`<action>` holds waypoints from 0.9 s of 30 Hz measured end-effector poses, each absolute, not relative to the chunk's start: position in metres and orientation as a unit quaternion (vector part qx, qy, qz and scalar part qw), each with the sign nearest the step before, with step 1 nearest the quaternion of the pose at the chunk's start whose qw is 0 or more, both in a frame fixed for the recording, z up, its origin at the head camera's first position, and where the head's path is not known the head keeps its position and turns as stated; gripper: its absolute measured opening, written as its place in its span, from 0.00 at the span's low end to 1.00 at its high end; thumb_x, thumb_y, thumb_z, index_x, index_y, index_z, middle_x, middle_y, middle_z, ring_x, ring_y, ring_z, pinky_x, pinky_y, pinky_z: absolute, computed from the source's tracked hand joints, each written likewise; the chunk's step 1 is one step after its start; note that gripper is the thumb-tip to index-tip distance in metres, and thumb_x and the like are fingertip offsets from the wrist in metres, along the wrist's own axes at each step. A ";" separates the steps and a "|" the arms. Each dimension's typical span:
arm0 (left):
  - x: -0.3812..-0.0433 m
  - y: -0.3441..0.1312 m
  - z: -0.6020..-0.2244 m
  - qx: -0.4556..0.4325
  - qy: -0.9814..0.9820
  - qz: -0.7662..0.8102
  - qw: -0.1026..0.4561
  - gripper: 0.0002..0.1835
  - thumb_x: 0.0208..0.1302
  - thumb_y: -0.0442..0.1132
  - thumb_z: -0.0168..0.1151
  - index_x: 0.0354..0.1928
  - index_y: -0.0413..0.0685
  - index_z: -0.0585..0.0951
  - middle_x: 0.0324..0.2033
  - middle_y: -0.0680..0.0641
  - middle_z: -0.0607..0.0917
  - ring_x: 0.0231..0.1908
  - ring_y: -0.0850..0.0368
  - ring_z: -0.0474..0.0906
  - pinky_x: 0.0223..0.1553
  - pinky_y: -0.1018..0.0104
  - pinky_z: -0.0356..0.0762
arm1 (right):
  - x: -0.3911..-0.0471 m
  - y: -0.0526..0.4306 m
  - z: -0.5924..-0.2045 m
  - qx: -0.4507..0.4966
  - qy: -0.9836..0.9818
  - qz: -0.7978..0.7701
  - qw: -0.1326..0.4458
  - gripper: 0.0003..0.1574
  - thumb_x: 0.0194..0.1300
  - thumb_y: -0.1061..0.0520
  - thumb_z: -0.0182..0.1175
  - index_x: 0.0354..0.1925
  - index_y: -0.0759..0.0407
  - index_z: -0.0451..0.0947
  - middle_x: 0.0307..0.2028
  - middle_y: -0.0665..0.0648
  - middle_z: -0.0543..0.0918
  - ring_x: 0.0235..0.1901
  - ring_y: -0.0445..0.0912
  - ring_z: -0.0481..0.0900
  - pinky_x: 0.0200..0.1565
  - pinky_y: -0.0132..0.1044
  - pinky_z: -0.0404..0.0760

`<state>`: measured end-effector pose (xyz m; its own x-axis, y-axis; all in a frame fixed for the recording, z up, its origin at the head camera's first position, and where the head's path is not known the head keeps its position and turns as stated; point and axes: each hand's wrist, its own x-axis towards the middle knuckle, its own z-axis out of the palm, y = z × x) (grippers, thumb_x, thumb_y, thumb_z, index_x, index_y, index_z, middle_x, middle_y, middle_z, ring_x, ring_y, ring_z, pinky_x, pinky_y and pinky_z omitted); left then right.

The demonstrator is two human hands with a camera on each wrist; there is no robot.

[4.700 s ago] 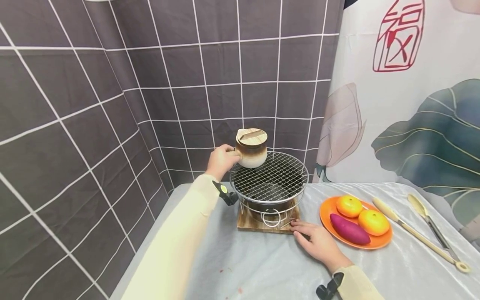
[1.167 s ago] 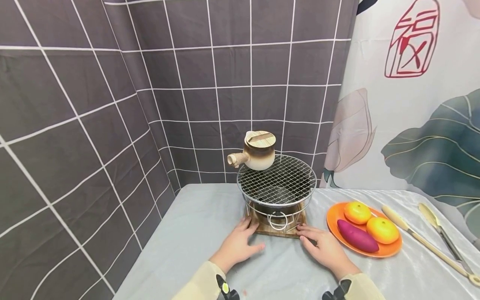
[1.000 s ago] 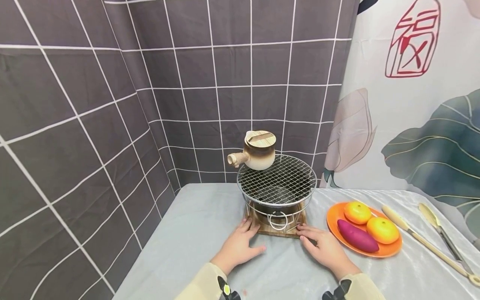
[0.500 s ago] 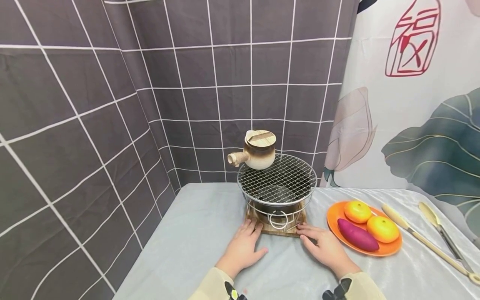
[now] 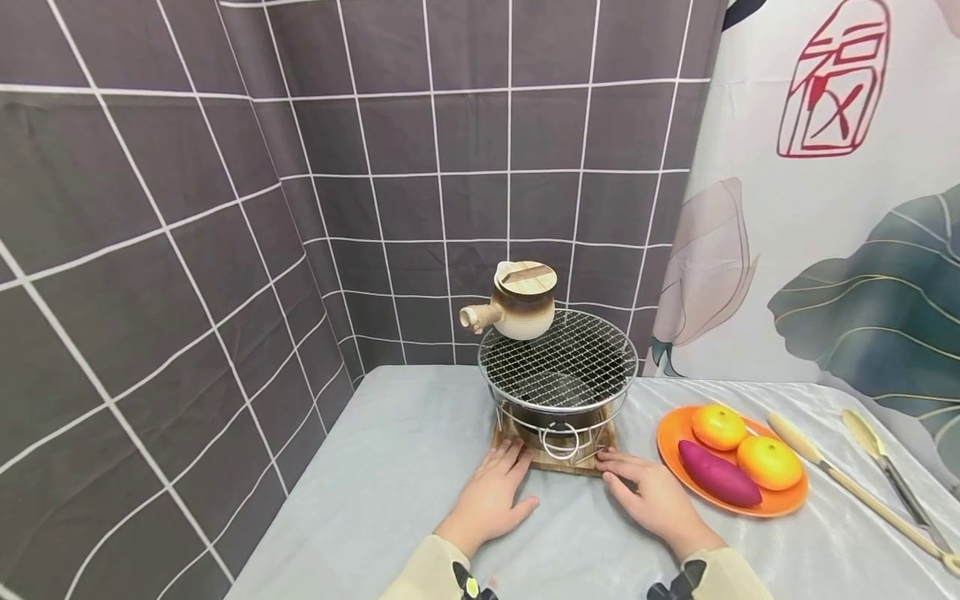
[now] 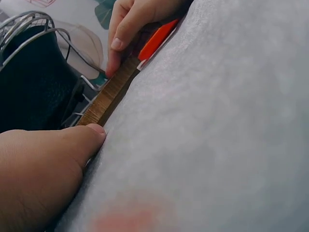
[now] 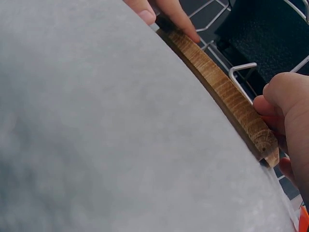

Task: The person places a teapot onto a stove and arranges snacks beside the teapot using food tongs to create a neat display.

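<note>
In the head view a small lidded clay pot (image 5: 525, 318) with a side handle (image 5: 481, 316) sits at the back left of a round wire grill grate (image 5: 562, 367). Under the grate is a dark stove in a wire stand, on a square wooden board (image 5: 564, 467). My left hand (image 5: 491, 498) lies with extended fingers on the board's front left part, thumb spread. My right hand (image 5: 651, 500) touches the front right corner, its fingers on the wood. Both wrist views show the board's edge (image 6: 107, 99) between the hands, with fingertips at each end.
To the right is an orange plate (image 5: 780, 502) with two oranges (image 5: 768, 463) and a purple sweet potato (image 5: 720, 474). Beyond it lie a long wooden-handled tool (image 5: 862, 492) and tongs (image 5: 892, 475). A dark tiled-pattern curtain (image 5: 420, 208) hangs behind the cloth-covered table (image 5: 390, 467).
My left hand has let go of the pot's handle and come down to the board, then shifted slightly right along its front. The right hand stays at its corner. The pot remains on the grate.
</note>
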<state>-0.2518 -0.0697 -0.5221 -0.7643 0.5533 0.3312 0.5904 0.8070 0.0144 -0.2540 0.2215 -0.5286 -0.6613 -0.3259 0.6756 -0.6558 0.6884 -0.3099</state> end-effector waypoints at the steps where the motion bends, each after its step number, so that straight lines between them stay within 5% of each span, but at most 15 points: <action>1: -0.253 -0.070 -0.523 -0.309 -0.936 -0.055 0.163 0.38 0.69 0.60 0.57 0.74 0.46 0.69 0.73 0.42 0.69 0.73 0.46 0.62 0.72 0.51 0.61 | -0.254 0.221 -0.528 0.283 -0.869 0.276 0.299 0.15 0.57 0.63 0.72 0.44 0.57 0.89 0.47 0.54 0.89 0.51 0.54 0.86 0.55 0.44 0.77; 27: -0.256 -0.075 -0.527 -0.346 -0.917 -0.065 0.189 0.36 0.63 0.56 0.61 0.73 0.55 0.71 0.71 0.48 0.70 0.73 0.46 0.62 0.72 0.44 0.61 | -0.252 0.220 -0.526 0.274 -0.874 0.274 0.294 0.15 0.56 0.62 0.72 0.44 0.55 0.90 0.47 0.53 0.89 0.51 0.54 0.86 0.54 0.49 0.78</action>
<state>-0.2559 -0.0747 -0.5266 -0.6890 0.6096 0.3921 0.6589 0.7522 -0.0116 -0.2523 0.2202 -0.5256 -0.6771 -0.3166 0.6643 -0.6396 0.6996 -0.3185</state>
